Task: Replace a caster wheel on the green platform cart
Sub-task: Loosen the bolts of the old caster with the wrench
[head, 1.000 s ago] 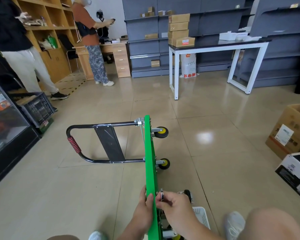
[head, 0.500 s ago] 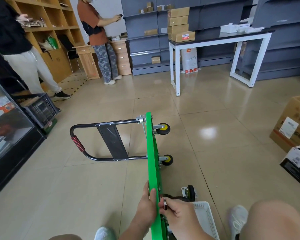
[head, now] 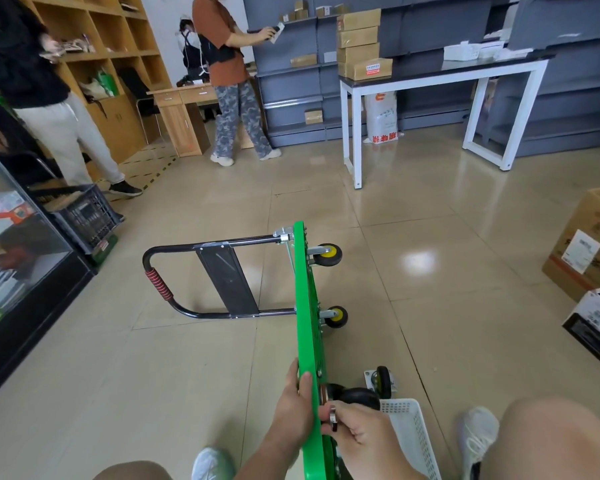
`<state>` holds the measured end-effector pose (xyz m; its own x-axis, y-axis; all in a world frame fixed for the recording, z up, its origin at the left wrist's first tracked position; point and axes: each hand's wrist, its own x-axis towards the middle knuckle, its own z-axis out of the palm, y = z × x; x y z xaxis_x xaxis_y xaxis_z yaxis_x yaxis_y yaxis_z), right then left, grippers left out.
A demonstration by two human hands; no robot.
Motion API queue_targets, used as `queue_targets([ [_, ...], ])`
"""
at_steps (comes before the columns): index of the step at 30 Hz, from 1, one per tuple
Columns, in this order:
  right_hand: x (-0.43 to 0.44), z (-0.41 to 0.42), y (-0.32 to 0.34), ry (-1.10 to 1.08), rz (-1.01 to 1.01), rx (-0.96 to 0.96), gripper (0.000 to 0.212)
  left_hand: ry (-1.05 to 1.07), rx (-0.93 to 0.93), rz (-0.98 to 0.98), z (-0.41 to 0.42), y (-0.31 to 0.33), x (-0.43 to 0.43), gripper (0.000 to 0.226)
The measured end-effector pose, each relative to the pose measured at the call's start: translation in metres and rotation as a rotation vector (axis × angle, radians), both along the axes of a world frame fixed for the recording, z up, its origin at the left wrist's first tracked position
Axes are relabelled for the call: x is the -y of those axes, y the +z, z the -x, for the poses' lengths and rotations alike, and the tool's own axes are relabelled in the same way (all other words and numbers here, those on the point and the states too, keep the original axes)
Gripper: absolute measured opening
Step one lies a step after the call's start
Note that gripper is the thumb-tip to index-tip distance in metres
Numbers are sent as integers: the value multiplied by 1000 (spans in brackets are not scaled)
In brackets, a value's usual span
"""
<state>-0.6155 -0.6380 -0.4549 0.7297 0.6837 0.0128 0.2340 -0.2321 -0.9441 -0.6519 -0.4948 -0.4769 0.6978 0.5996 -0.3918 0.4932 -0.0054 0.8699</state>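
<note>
Hands, left point(head: 297, 407) gripping cart point(head: 305, 306), right point(head: 364, 436) pinching hardware point(head: 333, 415)

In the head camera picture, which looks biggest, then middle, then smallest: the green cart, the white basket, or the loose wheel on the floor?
1. green cart: by far the largest.
2. white basket: next, though it runs off the bottom edge.
3. loose wheel: smallest.

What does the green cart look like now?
The green cart stands tipped on its long edge on the floor, deck upright. A black tube handle with a red coil wrap sticks out left; two black wheels with yellow hubs stick out right. The left hand grips its near end; the right hand pinches a small metal part beside it.
</note>
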Motion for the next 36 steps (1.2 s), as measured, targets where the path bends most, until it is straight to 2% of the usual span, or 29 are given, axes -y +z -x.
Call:
queue_targets([
  [2, 3, -5, 4, 36, -14, 83, 45, 3, -1, 5, 1, 2, 1, 34],
  [5, 7, -8, 12, 27, -15, 94, 44, 14, 11, -7, 2, -3, 0, 40],
  [8, 8, -12, 17, -26, -42, 26, 45, 14, 17, -11, 2, -4, -1, 38],
  [11, -1, -27, 25, -13, -56, -61, 30, 5, 6, -10, 3, -2, 0, 42],
  [18, -31, -61, 45, 129, 59, -204, 21, -19, -12, -22, 2, 4, 2, 49],
  [25, -53, -73, 38, 187, 173, -148, 9, -26, -9, -14, 1, 4, 1, 54],
  [36, -55, -73, 27, 82, 72, -326, 21, -52, 14, 145, 0, -8, -10, 53],
])
